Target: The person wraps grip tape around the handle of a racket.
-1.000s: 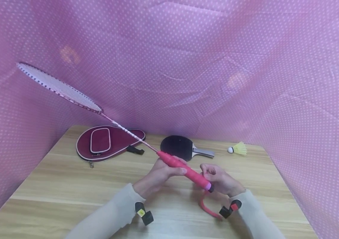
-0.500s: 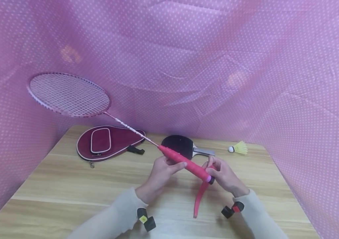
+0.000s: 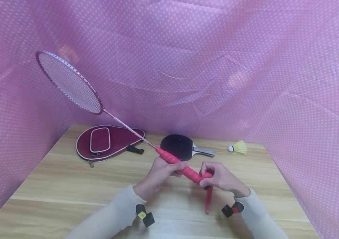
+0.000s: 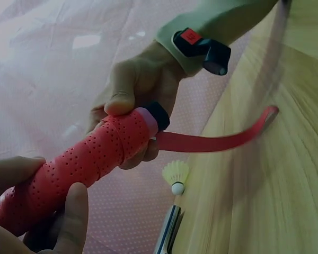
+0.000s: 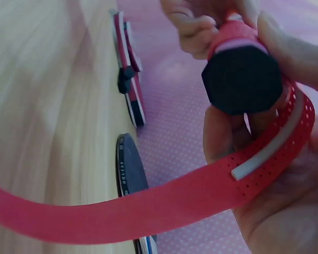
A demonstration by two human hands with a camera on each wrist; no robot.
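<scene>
Evidently most of the work on the badminton racket point(image 3: 103, 111) is judged to be done: the red grip tape point(image 4: 90, 159) is seen wound tightly over nearly the whole handle, right down to the black butt cap point(image 5: 243, 79), where a pale pink band shows just under the last turn. What is left, as far as can be told, is the loose tail of tape point(image 3: 209, 197), which is not yet fastened; it is seen hanging from the butt end down toward the wooden table point(image 3: 52, 186) in the head view and curving away in a long free strip in the right wrist view. The racket is held above the near middle of the table, its strung head raised toward the far left. The left hand point(image 3: 160, 174) is curled round the upper part of the handle, and the right hand point(image 3: 220, 179) is closed round the butt end, with the tape pinched against it by the thumb and fingers. The tape is perforated with small holes and is edged by a pale strip on its inner side. Farther off, a maroon paddle case point(image 3: 106, 142), a black table tennis paddle point(image 3: 181, 146) and a yellow shuttlecock point(image 3: 238, 147) are laid near the far edge.
</scene>
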